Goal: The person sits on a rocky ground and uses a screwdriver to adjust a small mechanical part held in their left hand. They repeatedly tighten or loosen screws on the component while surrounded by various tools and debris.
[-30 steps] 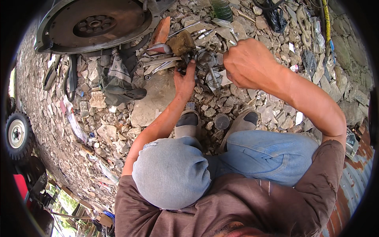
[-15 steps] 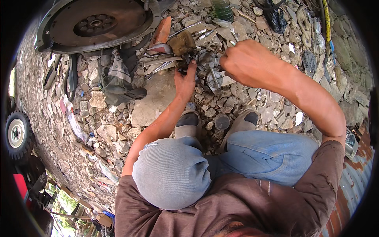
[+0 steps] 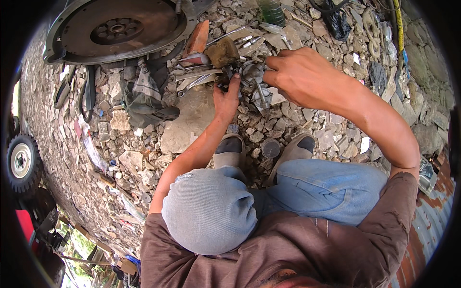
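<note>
A silvery metal mechanical part [image 3: 253,74], with round housings joined by a rod, lies on the stony ground ahead of my feet. Around a dark piece at its left side curl the fingers of my left hand [image 3: 226,98], thumb upright against it. My right hand [image 3: 301,79] is closed at the part's right side, knuckles up; whatever its fingertips hold is hidden. Just left of the part lie a flat wrench [image 3: 197,73] and a ring-ended wrench [image 3: 194,85]. A brown sponge-like block [image 3: 223,53] sits directly behind my left hand.
A large round metal housing [image 3: 158,36] stands at the upper left, with a dark cloth [image 3: 144,98] below it. Spark plugs [image 3: 250,42], an orange wedge [image 3: 197,37] and a green bottle [image 3: 272,13] lie beyond my hands. Rubble covers the ground; a small wheel [image 3: 21,162] is far left.
My right hand has shifted slightly left toward the metal part, and its index finger now stands more apart. My left hand keeps its place.
</note>
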### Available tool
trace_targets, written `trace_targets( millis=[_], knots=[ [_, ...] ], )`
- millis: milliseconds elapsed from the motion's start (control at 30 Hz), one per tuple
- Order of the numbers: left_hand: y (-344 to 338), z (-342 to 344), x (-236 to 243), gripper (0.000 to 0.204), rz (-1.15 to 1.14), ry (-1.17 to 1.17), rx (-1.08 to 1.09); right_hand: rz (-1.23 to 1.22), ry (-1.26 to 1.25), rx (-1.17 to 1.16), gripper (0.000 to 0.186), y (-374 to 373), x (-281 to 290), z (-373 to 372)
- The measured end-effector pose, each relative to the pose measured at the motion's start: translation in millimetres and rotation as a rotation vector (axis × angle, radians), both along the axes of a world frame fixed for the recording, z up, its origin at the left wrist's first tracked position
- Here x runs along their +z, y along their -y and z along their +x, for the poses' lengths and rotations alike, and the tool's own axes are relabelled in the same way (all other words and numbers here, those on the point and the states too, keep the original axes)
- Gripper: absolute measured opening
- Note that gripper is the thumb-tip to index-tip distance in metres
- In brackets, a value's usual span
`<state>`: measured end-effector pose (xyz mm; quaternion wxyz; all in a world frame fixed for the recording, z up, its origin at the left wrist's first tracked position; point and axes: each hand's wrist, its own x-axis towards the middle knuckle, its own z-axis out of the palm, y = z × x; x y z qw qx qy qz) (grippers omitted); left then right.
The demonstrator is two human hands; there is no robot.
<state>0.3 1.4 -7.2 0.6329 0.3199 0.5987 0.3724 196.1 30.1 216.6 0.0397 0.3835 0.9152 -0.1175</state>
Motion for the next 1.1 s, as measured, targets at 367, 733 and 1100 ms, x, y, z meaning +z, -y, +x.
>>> trace_targets(
  millis=[367,733,1100],
  knots=[
    [-0.1,-0.6,-6.9,0.068,-0.025,0.002,-0.005,-0.006,0.122,-0.053,0.016,-0.8,3.3,1.4],
    [-0.9,-1.9,-9.3,0.071,-0.008,-0.008,-0.002,0.072,0.135,-0.059,0.016,0.7,4.5,1.3],
    [-1.5,-2.6,-6.6,0.076,0.003,-0.023,-0.032,0.025,0.159,-0.073,0.017,3.7,4.1,1.9]
  ],
)
